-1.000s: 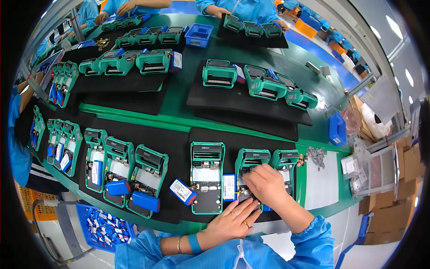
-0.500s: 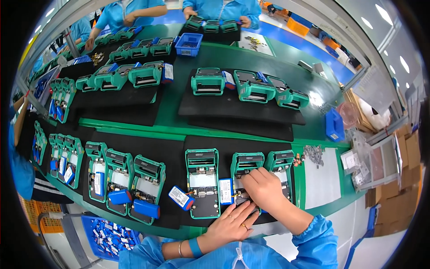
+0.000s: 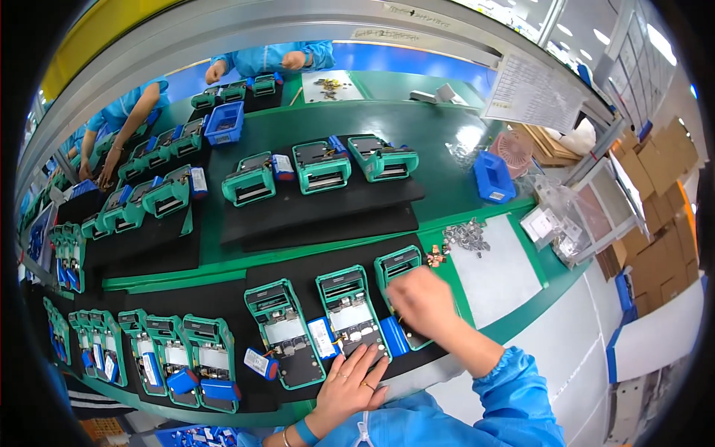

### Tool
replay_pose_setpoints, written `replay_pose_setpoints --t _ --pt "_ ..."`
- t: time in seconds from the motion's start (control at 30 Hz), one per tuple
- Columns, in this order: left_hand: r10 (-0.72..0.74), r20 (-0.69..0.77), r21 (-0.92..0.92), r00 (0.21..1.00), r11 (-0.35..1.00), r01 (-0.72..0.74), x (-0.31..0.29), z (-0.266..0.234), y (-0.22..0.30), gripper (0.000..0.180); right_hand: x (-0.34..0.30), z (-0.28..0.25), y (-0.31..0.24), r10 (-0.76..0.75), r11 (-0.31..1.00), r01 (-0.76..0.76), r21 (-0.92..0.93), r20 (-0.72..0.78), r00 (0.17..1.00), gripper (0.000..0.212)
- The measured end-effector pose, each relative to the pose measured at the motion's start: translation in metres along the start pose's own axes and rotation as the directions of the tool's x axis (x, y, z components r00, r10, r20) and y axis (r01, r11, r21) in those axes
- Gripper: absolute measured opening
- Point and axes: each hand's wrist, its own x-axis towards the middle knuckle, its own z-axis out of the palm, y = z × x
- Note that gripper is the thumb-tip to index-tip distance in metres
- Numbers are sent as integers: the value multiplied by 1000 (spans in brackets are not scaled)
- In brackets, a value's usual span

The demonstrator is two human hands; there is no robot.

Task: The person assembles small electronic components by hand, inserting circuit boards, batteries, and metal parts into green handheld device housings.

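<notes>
My left hand [image 3: 350,384] lies flat, fingers stretched out, over the lower edge of the middle green-framed device [image 3: 350,316]. My right hand [image 3: 423,299] is over the right green-framed device [image 3: 398,261], its fingers curled together; whatever they may hold is hidden. The hand covers much of that device. A blue battery pack [image 3: 393,335] sits between these two devices. To the left, another opened device [image 3: 283,331] lies face down, with a white-labelled blue battery pack [image 3: 261,363] beside it. A second labelled pack [image 3: 323,337] rests against the middle device.
Small metal parts [image 3: 468,237] and copper-coloured pieces [image 3: 436,256] lie beside a white sheet [image 3: 497,287]. A blue bin [image 3: 494,177] stands behind them. More devices [image 3: 320,165] rest on black mats. Across the bench, other people's hands [image 3: 294,59] are at work.
The view has swung to the right, so the bench appears shifted left. My right hand has moved from the middle device to the right one. My left hand stays flat by the middle device.
</notes>
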Motion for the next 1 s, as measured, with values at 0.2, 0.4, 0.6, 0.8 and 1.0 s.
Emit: replay_pose_setpoints --t 0.2,0.4,0.6,0.8,1.0 --pt "-1 23 -38 1000 999 2 3 -2 1 44 -45 -24 104 486 874 -486 13 -18 874 13" --pt "0 47 -15 999 1000 0 2 -2 1 44 -40 -19 108 489 872 -489 -26 -15 872 14" --pt "11 54 -7 999 1000 -11 3 -2 1 43 -44 -20 116 472 870 -474 -140 -44 880 12" --pt "1 45 -46 999 999 1 4 -3 -2 44 -46 -32 121 432 890 -417 -183 49 901 11" --pt "-29 13 -116 1000 993 30 2 -8 1 44 -32 -45 129 383 924 -370 -100 193 903 9"
